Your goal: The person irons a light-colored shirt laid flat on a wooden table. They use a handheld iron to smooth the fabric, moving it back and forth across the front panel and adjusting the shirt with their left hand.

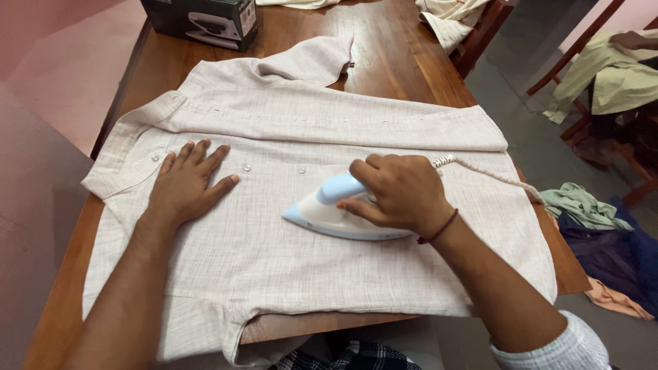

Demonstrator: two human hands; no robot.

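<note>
Nearest the lens, a dark checked cloth [353, 358] at 6 o'clock, below the hem of a pale beige woven button-up shirt [274, 253] spread flat across a brown wooden table [391, 62]. Right hand [401, 192], red thread band at the wrist, clenched around the handle of a white and light-blue electric iron [329, 214], soleplate down on the shirt just right of centre, tip toward 9 o'clock, braided white cord [480, 170] trailing toward 3 o'clock. Left hand [188, 178] released, fingers spread, pressed flat on the fabric at 9 o'clock beside the button row. Dark cardboard box [202, 20] at 11 o'clock; heaped clothes [596, 226] on the floor at 3 o'clock.
</note>
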